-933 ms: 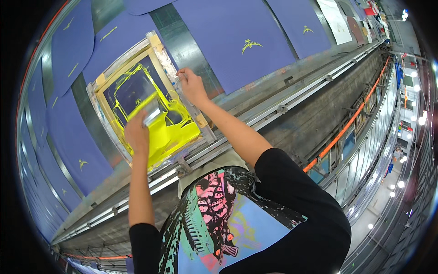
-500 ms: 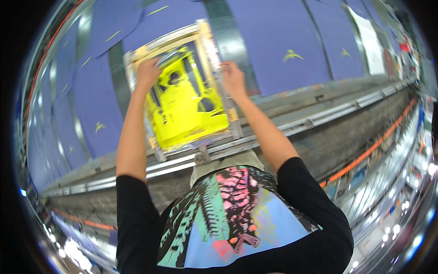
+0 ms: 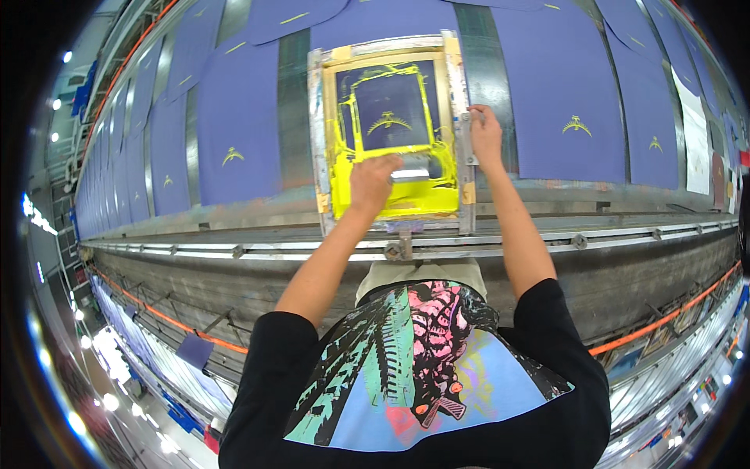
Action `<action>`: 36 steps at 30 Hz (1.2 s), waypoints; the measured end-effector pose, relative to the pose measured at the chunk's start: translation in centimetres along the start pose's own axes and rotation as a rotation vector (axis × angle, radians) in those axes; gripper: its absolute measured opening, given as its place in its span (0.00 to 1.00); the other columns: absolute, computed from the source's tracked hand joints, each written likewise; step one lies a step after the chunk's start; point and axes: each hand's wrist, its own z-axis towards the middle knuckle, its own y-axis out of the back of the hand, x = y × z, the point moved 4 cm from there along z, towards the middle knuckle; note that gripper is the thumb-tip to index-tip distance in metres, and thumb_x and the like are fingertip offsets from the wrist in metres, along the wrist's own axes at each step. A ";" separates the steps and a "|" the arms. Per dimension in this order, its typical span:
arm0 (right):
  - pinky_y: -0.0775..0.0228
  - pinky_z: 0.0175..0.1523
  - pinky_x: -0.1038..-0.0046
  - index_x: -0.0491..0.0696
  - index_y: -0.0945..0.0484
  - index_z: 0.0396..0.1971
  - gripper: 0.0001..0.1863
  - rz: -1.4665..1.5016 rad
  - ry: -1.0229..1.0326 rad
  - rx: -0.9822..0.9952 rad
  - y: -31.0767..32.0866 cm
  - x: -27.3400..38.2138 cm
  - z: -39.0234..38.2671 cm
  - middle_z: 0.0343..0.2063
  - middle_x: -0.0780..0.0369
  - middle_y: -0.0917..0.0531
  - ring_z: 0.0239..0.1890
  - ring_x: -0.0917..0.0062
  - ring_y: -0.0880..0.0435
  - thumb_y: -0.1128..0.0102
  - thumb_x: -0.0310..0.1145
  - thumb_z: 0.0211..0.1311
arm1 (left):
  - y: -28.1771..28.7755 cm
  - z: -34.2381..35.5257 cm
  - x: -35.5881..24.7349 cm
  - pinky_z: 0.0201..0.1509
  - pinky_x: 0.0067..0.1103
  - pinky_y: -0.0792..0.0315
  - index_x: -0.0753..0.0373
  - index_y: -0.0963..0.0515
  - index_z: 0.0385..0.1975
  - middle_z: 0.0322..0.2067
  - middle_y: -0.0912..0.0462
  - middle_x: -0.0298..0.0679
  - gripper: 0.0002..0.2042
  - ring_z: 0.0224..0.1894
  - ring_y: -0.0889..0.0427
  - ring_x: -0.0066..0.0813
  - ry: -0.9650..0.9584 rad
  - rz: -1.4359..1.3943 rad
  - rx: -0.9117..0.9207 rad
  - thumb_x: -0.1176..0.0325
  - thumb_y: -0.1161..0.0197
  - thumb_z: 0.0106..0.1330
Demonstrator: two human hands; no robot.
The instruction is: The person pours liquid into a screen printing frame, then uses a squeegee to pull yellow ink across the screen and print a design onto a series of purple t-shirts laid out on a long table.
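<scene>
A screen-printing frame lies flat on the long table in front of me. Bright yellow ink pools thickly at its near end and streaks up the sides of the mesh. My left hand is closed round a squeegee, which sits across the near half of the mesh. A yellow crest-like motif shows in the dark window beyond it. At the frame's right edge, my right hand has its fingers curled against the side by a metal plate.
Purple fabric pieces lie in a row along the table, several bearing small yellow prints. Dark bare strips run between them. A metal rail follows the near edge, where a frame bracket meets it. A white sheet lies at the right.
The squeegee in my left hand has come from the frame's far end toward me, pulling ink nearer. The far mesh now shows the motif. My view has turned, and my right hand stays by the right edge.
</scene>
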 end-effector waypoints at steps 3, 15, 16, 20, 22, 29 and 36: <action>0.27 0.47 0.62 0.48 0.18 0.44 0.11 -0.030 -0.004 0.039 0.2 0.0 0.3 0.31 0.51 0.16 0.37 0.57 0.16 0.45 0.36 0.72 | 1.2 -3.1 -1.0 0.45 0.31 0.24 0.52 0.15 0.39 0.45 0.12 0.30 0.17 0.47 0.14 0.32 -0.068 -0.066 0.018 0.80 0.39 0.52; 0.32 0.38 0.69 0.45 0.20 0.46 0.12 0.104 0.427 -0.113 -14.8 12.2 -6.5 0.28 0.62 0.21 0.28 0.77 0.27 0.48 0.35 0.75 | 10.7 -10.6 8.9 0.49 0.33 0.25 0.55 0.21 0.54 0.55 0.18 0.35 0.28 0.55 0.20 0.34 -0.036 -0.021 -0.032 0.77 0.34 0.48; 0.31 0.40 0.70 0.44 0.20 0.47 0.12 0.130 0.273 -0.052 -17.8 12.8 -7.0 0.30 0.62 0.20 0.30 0.76 0.26 0.48 0.35 0.75 | 12.5 -11.3 11.9 0.50 0.34 0.25 0.55 0.21 0.54 0.55 0.18 0.35 0.28 0.54 0.20 0.35 -0.038 0.015 -0.023 0.77 0.33 0.48; 0.29 0.45 0.71 0.44 0.21 0.48 0.12 0.148 0.036 0.113 -19.9 9.2 -6.7 0.37 0.61 0.17 0.35 0.75 0.22 0.48 0.34 0.75 | 11.8 -11.3 15.2 0.52 0.38 0.24 0.56 0.21 0.53 0.52 0.18 0.38 0.26 0.52 0.18 0.41 0.071 -0.037 0.049 0.74 0.32 0.49; 0.28 0.46 0.72 0.44 0.21 0.49 0.12 0.090 0.182 0.008 -21.3 11.4 -8.3 0.38 0.60 0.16 0.37 0.74 0.21 0.48 0.34 0.75 | 13.4 -11.2 18.5 0.53 0.39 0.23 0.57 0.21 0.52 0.49 0.16 0.41 0.24 0.48 0.18 0.47 0.127 -0.148 0.090 0.73 0.31 0.51; 0.32 0.38 0.66 0.47 0.20 0.46 0.10 -0.032 0.113 -0.009 -23.6 15.2 -9.1 0.25 0.57 0.20 0.28 0.70 0.24 0.47 0.35 0.74 | 18.8 -6.2 24.1 0.41 0.30 0.22 0.58 0.15 0.43 0.32 0.11 0.40 0.16 0.36 0.13 0.34 0.323 -0.224 0.674 0.68 0.26 0.53; 0.33 0.35 0.64 0.48 0.20 0.45 0.10 -0.029 -0.034 0.013 -23.7 17.1 -8.9 0.20 0.57 0.23 0.24 0.70 0.26 0.47 0.36 0.74 | 15.7 0.1 29.5 0.43 0.26 0.24 0.67 0.16 0.44 0.36 0.12 0.42 0.23 0.39 0.15 0.31 0.262 -0.530 1.282 0.71 0.23 0.44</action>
